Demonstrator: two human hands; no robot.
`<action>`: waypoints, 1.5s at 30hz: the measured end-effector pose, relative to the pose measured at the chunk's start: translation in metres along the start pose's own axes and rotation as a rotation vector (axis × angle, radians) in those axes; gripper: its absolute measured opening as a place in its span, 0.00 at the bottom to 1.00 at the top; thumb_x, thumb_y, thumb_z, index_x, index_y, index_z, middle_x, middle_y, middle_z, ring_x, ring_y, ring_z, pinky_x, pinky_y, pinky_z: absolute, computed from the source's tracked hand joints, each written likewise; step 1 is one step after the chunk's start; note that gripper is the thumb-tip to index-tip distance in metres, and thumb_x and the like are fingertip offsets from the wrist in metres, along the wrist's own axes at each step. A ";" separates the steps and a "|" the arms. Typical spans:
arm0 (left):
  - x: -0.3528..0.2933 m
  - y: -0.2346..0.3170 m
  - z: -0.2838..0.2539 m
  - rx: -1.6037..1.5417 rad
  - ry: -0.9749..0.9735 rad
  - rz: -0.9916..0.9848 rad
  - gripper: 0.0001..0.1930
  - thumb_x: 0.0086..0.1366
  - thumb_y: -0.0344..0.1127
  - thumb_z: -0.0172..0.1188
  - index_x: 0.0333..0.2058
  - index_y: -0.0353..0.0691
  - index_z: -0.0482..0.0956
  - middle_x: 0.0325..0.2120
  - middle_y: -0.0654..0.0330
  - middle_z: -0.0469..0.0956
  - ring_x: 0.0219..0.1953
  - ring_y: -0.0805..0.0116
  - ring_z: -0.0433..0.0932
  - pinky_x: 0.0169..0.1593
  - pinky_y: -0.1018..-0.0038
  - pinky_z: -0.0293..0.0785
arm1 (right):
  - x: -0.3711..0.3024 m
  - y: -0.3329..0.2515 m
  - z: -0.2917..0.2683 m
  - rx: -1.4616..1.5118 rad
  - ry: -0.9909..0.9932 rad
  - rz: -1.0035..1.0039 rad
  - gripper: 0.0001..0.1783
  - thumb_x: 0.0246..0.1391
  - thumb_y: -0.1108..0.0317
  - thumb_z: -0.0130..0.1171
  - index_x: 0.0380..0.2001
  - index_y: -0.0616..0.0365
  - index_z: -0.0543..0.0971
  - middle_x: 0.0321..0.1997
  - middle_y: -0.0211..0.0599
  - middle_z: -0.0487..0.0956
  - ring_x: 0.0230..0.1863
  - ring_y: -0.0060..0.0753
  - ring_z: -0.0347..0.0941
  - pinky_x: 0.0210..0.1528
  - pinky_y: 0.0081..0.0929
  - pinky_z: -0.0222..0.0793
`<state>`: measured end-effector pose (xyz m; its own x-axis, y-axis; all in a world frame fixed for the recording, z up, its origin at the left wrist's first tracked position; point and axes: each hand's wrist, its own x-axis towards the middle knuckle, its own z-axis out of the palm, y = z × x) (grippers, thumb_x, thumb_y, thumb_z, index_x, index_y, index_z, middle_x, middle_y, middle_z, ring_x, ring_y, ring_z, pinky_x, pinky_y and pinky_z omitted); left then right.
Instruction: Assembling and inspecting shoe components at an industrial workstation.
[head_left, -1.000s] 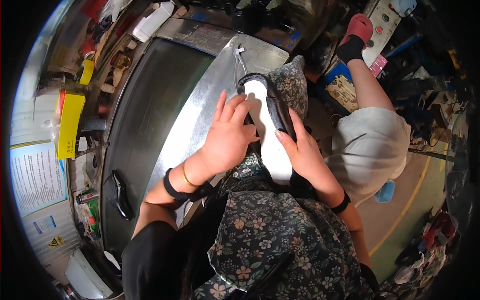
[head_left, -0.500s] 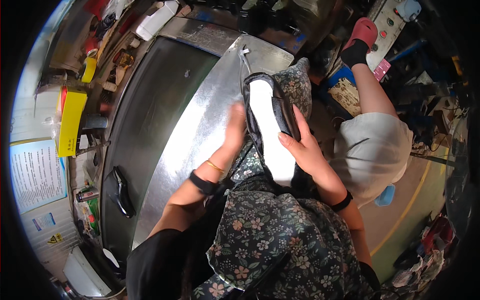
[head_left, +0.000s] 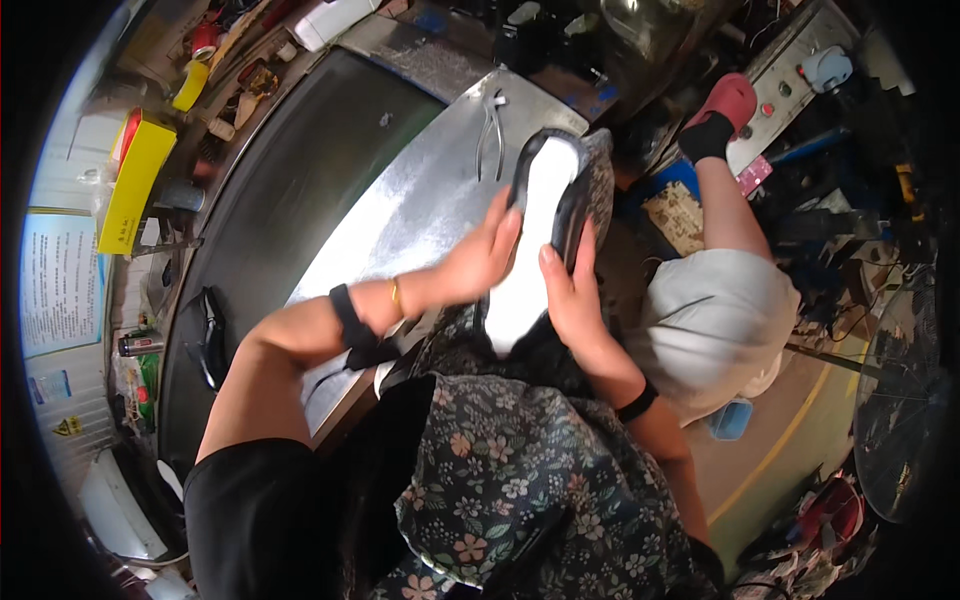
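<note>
- Two hands are showing in the head view, left hand [head_left: 485, 260] and right hand [head_left: 577, 300], and both are gripping one black shoe [head_left: 530, 250] from its opposite sides.
- The shoe is lying slantwise between them in front of the floral apron [head_left: 520, 480], and its white, sole-shaped face is turning upward; whether its lower end is touching the apron, one cannot tell.
- The left hand is closing around the left edge, while the right hand is setting its thumb on the white face and its fingers along the right side.
- Silvery pliers [head_left: 499, 128] are lying near the far end of the shiny metal table [head_left: 390, 235], just left of the shoe's upper end.
- Beyond the table's left edge, a dark, belt-like surface [head_left: 300, 170] is stretching, and another black shoe [head_left: 209, 340] is resting on it, well apart from the hands.
- A yellow box [head_left: 137, 190] is standing farther left.
- At the right, another person's leg [head_left: 735, 210] is showing, and its foot is wearing a reddish clog [head_left: 732, 103].
</note>
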<state>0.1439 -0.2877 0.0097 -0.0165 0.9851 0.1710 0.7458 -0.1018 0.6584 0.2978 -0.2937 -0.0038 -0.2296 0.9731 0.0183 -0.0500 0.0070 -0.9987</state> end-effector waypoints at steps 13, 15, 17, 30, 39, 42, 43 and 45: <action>0.056 0.009 0.006 -1.544 -0.132 -0.479 0.29 0.75 0.56 0.37 0.61 0.38 0.66 0.50 0.56 0.75 0.53 0.68 0.72 0.60 0.72 0.66 | -0.011 0.000 -0.029 -0.139 -0.248 -0.104 0.40 0.68 0.60 0.47 0.70 0.67 0.38 0.68 0.55 0.57 0.68 0.42 0.54 0.67 0.34 0.52; 0.072 0.004 -0.002 -1.580 -0.271 -0.484 0.31 0.73 0.62 0.39 0.59 0.41 0.68 0.49 0.58 0.75 0.51 0.69 0.73 0.58 0.71 0.68 | -0.009 -0.002 -0.040 -0.236 -0.296 -0.099 0.39 0.70 0.52 0.40 0.70 0.67 0.40 0.69 0.55 0.55 0.70 0.42 0.52 0.68 0.35 0.51; 0.081 0.009 0.000 -1.383 -0.338 -0.431 0.28 0.73 0.60 0.41 0.55 0.43 0.72 0.43 0.62 0.78 0.46 0.72 0.76 0.54 0.72 0.73 | 0.017 0.015 -0.069 -0.277 -0.332 0.048 0.42 0.69 0.42 0.32 0.70 0.67 0.45 0.71 0.52 0.55 0.72 0.40 0.50 0.70 0.34 0.48; 0.067 0.017 0.020 -1.073 -0.295 -0.054 0.23 0.70 0.38 0.55 0.60 0.36 0.67 0.61 0.55 0.67 0.65 0.65 0.61 0.67 0.70 0.54 | 0.089 -0.040 -0.046 -0.222 -0.108 -0.166 0.12 0.68 0.69 0.46 0.45 0.63 0.76 0.48 0.40 0.77 0.52 0.35 0.72 0.57 0.27 0.64; 0.071 0.015 0.029 -0.929 -0.225 0.009 0.23 0.67 0.36 0.59 0.58 0.36 0.69 0.55 0.53 0.71 0.60 0.63 0.68 0.63 0.70 0.62 | 0.072 -0.045 -0.064 -0.313 -0.135 -0.034 0.25 0.64 0.68 0.48 0.64 0.61 0.65 0.67 0.41 0.66 0.70 0.36 0.57 0.70 0.32 0.50; 0.079 0.010 0.005 -0.831 -0.449 0.037 0.39 0.61 0.39 0.67 0.66 0.40 0.56 0.58 0.54 0.67 0.61 0.65 0.65 0.64 0.71 0.59 | 0.064 -0.041 -0.064 -0.098 -0.130 0.008 0.29 0.62 0.72 0.51 0.66 0.59 0.62 0.67 0.41 0.65 0.68 0.34 0.59 0.68 0.31 0.54; 0.079 0.009 -0.003 -0.809 -0.595 0.030 0.46 0.59 0.40 0.70 0.69 0.42 0.50 0.61 0.55 0.65 0.63 0.66 0.63 0.66 0.71 0.56 | 0.065 -0.043 -0.068 0.202 -0.217 0.117 0.31 0.60 0.73 0.53 0.67 0.59 0.60 0.68 0.41 0.64 0.67 0.33 0.60 0.67 0.30 0.55; 0.077 0.005 -0.009 -0.766 -0.606 0.079 0.55 0.52 0.39 0.75 0.71 0.44 0.44 0.63 0.57 0.61 0.64 0.66 0.61 0.66 0.70 0.57 | 0.065 -0.042 -0.069 0.105 -0.311 -0.005 0.36 0.56 0.76 0.56 0.68 0.59 0.58 0.69 0.41 0.62 0.67 0.31 0.58 0.67 0.30 0.54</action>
<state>0.1401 -0.2134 0.0329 0.5194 0.8540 -0.0297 0.0919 -0.0212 0.9955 0.3516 -0.2147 0.0361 -0.5142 0.8561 0.0526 -0.1485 -0.0284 -0.9885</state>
